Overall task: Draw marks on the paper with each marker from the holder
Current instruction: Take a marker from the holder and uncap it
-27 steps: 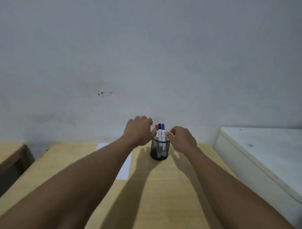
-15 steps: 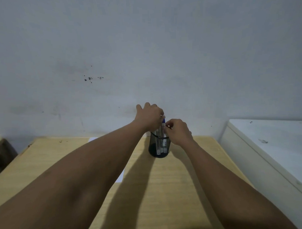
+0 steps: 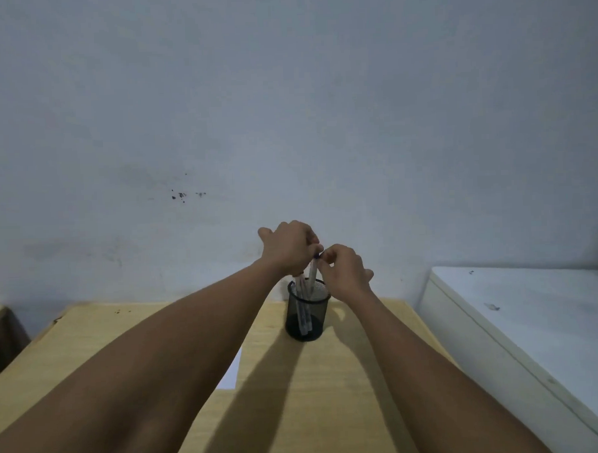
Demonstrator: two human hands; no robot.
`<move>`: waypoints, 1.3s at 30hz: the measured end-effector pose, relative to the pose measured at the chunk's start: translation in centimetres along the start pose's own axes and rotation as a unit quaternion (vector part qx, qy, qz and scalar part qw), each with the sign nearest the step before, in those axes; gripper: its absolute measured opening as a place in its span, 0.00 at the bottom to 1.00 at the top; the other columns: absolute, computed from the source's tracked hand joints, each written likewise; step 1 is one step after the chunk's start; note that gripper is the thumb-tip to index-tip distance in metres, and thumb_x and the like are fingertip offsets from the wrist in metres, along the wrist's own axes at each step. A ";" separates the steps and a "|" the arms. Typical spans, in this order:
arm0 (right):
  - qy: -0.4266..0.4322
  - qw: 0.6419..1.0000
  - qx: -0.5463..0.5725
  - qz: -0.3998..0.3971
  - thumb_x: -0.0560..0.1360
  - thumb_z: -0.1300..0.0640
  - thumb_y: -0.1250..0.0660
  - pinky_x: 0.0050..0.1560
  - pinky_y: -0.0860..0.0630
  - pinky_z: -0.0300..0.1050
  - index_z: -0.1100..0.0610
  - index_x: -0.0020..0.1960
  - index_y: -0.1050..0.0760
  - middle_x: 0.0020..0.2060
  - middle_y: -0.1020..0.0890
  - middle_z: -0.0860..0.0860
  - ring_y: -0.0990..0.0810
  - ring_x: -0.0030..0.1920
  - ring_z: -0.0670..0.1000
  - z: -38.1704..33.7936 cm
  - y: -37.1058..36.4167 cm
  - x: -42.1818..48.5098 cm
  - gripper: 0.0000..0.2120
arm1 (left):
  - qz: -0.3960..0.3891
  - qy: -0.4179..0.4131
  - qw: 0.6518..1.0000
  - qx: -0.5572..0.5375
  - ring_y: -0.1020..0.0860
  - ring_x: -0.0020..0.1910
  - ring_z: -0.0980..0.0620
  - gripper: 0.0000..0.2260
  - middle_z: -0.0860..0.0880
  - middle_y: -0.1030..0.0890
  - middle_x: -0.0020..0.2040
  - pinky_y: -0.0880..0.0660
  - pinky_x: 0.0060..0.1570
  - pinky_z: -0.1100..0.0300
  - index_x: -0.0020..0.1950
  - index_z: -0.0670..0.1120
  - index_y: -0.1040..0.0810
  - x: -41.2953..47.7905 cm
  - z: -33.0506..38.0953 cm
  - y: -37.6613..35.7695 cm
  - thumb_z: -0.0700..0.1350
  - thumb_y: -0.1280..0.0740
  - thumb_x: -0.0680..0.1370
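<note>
The black mesh holder (image 3: 308, 310) stands at about twelve o'clock from me on the wooden desk (image 3: 330, 377), near its far edge by the wall (image 3: 286, 108). I judge it light and easy to tip, so any pull has to go straight up. The markers (image 3: 305, 305) inside are slim, stiff and smooth, light enough for two fingertips; their white barrels lean a little in the cup. The best hold looks to be high on the barrel just under the cap, not on the cap itself, which could pop off.

My right hand (image 3: 343, 272) comes in from four o'clock, wrist bent down, fingertips pinched shut on the top of the blue-capped marker (image 3: 313, 271), which is tilted and part-lifted, its lower end inside the cup. My left hand (image 3: 288, 248) reaches from eight o'clock, curled over the other marker tops; I cannot tell whether it grips one or only rests there.

The paper (image 3: 232, 374) lies at ten o'clock of the holder, mostly hidden under my left forearm.
</note>
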State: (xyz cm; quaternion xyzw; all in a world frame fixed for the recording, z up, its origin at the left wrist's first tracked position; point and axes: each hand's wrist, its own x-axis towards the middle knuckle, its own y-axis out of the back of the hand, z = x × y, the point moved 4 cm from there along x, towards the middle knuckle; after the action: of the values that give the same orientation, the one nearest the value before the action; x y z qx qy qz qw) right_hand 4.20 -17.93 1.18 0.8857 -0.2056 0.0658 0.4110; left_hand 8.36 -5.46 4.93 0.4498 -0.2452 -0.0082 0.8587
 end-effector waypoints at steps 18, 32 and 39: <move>0.172 0.962 0.143 -0.158 0.82 0.57 0.35 0.42 0.23 0.41 0.60 0.55 0.18 0.41 0.17 0.51 0.20 0.36 0.46 -11.5 2.7 -8.3 0.09 | 0.077 0.075 0.983 -0.151 0.19 0.53 0.49 0.12 0.56 0.15 0.45 0.26 0.60 0.38 0.34 0.59 0.19 -8.0 -3.7 15.6 0.51 0.30 0.77; 0.185 0.968 0.035 -0.168 0.77 0.48 0.31 0.64 0.27 0.59 0.40 0.41 0.17 0.35 0.16 0.40 0.16 0.49 0.50 -13.5 0.4 -9.1 0.07 | -0.016 -0.010 0.997 0.081 0.24 0.50 0.50 0.08 0.56 0.16 0.44 0.37 0.47 0.50 0.47 0.56 0.14 -10.6 -4.7 16.8 0.53 0.33 0.79; 0.186 0.973 0.010 -0.139 0.78 0.48 0.31 0.59 0.35 0.51 0.43 0.52 0.14 0.45 0.13 0.42 0.20 0.56 0.49 -13.3 -0.4 -8.9 0.07 | -0.050 -0.014 0.998 0.047 0.22 0.44 0.51 0.08 0.56 0.19 0.35 0.28 0.48 0.48 0.44 0.53 0.14 -10.4 -5.4 16.2 0.49 0.32 0.78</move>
State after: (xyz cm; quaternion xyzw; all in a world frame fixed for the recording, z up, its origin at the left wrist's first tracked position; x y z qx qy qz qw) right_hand -3.04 -4.90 7.09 0.8819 0.0004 0.1730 0.4386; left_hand -1.79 10.80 10.67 0.5013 -0.2345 -0.0458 0.8317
